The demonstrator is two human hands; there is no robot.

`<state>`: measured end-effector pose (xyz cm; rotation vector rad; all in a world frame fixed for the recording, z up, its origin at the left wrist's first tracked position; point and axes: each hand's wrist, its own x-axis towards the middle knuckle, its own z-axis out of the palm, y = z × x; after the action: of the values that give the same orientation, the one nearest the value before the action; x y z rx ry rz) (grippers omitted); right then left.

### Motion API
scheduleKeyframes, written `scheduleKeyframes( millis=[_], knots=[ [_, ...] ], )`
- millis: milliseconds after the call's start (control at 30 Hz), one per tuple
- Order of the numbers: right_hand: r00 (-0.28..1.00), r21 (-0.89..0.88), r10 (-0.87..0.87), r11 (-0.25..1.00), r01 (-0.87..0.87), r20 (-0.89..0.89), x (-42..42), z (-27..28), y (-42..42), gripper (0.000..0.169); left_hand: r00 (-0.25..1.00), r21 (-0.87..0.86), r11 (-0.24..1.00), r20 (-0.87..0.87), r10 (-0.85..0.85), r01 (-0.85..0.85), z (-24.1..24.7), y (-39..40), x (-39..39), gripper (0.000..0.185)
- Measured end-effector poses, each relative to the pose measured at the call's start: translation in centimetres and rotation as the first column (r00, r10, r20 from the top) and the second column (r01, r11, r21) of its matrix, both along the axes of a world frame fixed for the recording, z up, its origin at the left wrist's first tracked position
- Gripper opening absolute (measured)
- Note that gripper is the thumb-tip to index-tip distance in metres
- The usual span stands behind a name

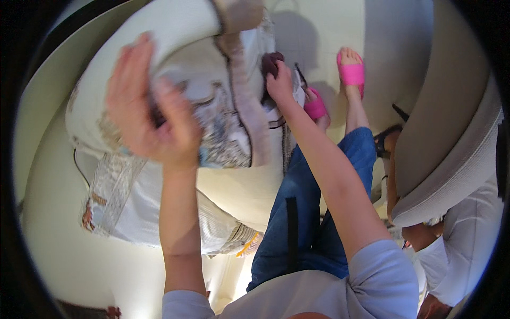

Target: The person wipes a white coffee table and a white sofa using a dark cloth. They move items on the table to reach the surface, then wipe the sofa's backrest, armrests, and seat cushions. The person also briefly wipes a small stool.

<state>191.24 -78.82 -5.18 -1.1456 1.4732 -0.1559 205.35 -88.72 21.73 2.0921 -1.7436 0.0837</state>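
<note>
My left hand is raised over a white upholstered seat, blurred by motion, with the thumb spread from the fingers. A dark patch shows between thumb and palm; blur hides what it is. Behind that hand lies a grey and white patterned fabric piece with a beige band along its edge. My right hand grips a dark maroon cloth at the far right side of the seat. Dark and white items just beneath the right hand are partly hidden by it.
A white cloth with a lacy, fringed border hangs at the lower left, near an orange zigzag-patterned fabric. A grey upholstered chair stands at the right, beside another person's white sleeve. Pink slides are on my feet.
</note>
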Motion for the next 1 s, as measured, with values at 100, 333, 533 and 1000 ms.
scheduleKeyframes(
  millis=[100,333,533,1000],
  knots=[
    [0.996,-0.087,0.027,0.996,-0.019,0.089,-0.7,4.4,0.0,0.046,0.997,-0.001,1.000,0.071,0.023,-0.023,-0.2,0.0,0.3,0.031],
    [0.914,0.063,0.054,0.994,-0.087,0.403,-3.8,13.7,-2.6,0.040,0.993,-0.043,0.993,0.036,0.113,-0.112,-0.2,0.2,0.4,0.031],
    [0.781,0.548,-0.534,0.779,0.306,0.324,-8.2,19.3,-6.5,0.043,0.984,-0.013,0.984,0.007,0.177,-0.177,1.4,0.0,-0.3,0.025],
    [0.766,0.396,-0.136,0.903,-0.164,0.628,-11.4,44.8,-10.3,0.048,-0.100,0.236,0.928,-0.971,0.216,-0.289,12.5,11.8,-12.1,0.061]
  ],
)
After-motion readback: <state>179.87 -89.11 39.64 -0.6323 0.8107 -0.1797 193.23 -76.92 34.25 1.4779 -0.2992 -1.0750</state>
